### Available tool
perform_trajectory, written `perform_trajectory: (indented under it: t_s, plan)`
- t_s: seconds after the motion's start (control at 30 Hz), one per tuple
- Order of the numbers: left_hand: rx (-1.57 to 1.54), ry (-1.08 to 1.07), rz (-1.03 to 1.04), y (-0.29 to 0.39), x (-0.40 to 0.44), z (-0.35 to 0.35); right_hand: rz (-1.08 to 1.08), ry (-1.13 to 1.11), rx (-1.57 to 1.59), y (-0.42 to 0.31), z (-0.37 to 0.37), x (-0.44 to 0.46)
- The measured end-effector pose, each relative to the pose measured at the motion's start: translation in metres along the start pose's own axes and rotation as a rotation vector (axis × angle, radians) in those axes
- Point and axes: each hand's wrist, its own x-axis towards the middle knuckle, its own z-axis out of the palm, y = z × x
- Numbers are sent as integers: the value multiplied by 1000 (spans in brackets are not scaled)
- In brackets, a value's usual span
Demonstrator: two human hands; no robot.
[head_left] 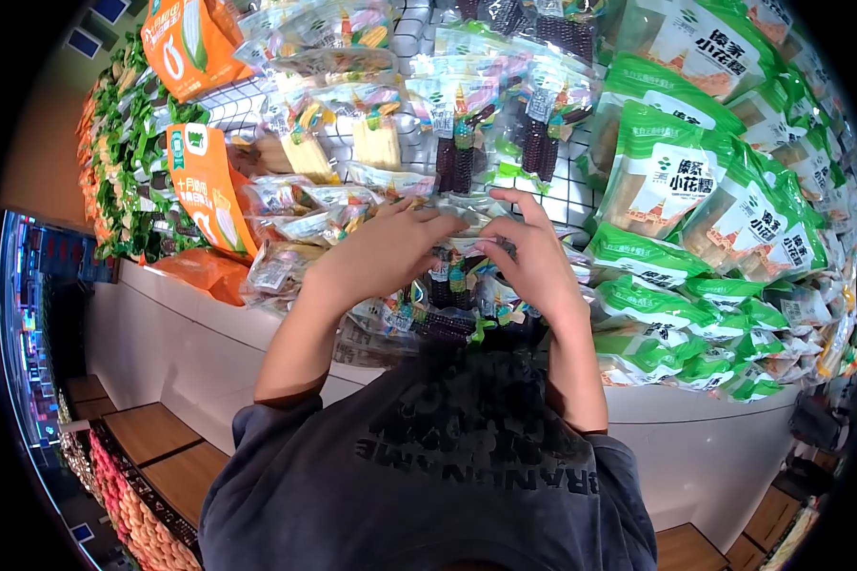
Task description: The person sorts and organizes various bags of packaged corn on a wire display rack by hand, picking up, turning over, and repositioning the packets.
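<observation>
Both hands are over the middle of the display, at a clear plastic packet of dark purple corn (pixel 450 284) with a colourful printed label. My left hand (pixel 390 249) reaches in from the left with its fingers closed over the packet's top edge and its thumb below. My right hand (pixel 533 259) is at the packet's right side, index finger stretched out and apart from the thumb, the other fingers bent. Exactly where its fingertips touch the plastic cannot be made out. Beyond the hands lie more purple corn packets (pixel 455 157).
Packets of pale corn (pixel 376 138) lie at the left, beside orange corn bags (pixel 209 186). Green-and-white bags (pixel 671 176) are piled on the right. A white wire grid (pixel 414 38) shows behind. The counter's pale front (pixel 190 333) curves below.
</observation>
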Motion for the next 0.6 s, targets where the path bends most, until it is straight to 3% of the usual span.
perform_trajectory:
  t_s: [0.13,0.23,0.4,0.47,0.6]
  plan:
    - [-350,197,-94,-6,-4,13,-117,19,51,-7,-5,-3]
    - [-358,318,81,-5,-6,3,-73,75,243,-17,-14,-9]
    - [-479,483,-23,15,5,-10,-178,243,255,-12,-22,-10]
    - [-555,602,10,22,15,-12,-8,270,673,-13,-21,-11]
    - [-621,801,210,24,39,-6,28,276,462,-27,-36,-12]
